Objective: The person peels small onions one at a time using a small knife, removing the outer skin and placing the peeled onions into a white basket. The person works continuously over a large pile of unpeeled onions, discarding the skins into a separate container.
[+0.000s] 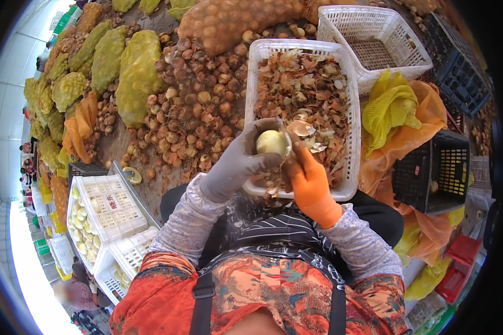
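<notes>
My left hand (234, 161), in a grey glove, holds a peeled-looking pale onion (270, 143) between thumb and fingers. From the right, my right hand (310, 180) in an orange glove with darkened fingertips pinches a pale strip of onion skin (289, 141) at the onion's edge. Whether a small blade is also in those fingers cannot be made out. Both hands are above the near part of a white plastic crate (352, 125), which lies before me and is heaped with brown onion skins (295, 88).
Unpeeled onions (193, 104) pile up to the left, beside yellow mesh sacks (138, 75). Peeled onions (84, 234) fill a white crate (113, 205) at lower left. Another white crate (373, 42), a black crate (429, 171) and orange netting (423, 109) stand right. A person (81, 289) is at far left.
</notes>
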The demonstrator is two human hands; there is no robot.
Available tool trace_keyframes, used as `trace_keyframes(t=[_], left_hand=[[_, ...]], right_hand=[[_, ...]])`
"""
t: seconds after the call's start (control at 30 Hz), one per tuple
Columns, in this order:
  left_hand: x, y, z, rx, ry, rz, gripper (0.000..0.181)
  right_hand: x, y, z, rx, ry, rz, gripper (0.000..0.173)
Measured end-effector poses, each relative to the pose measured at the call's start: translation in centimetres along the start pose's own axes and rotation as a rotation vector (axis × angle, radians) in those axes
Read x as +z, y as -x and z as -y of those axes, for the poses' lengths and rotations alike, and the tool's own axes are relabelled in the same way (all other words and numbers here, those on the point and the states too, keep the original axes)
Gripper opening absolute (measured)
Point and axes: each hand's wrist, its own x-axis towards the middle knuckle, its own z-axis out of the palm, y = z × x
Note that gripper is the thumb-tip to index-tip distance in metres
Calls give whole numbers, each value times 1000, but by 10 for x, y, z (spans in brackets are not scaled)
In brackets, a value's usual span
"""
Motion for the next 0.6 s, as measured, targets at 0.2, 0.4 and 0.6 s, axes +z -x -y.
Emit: trace_keyframes(t=[0.2, 0.4, 0.6], left_hand=[[4, -2, 5, 63, -11, -43, 72], [-6, 0, 0, 34, 66, 3, 66], [-11, -1, -4, 52, 70, 21, 71]], right_hand=[[-3, -8, -11, 57, -97, -139, 29], [-30, -18, -8, 376, -437, -260, 19], [-35, -4, 12, 264, -102, -7, 17]])
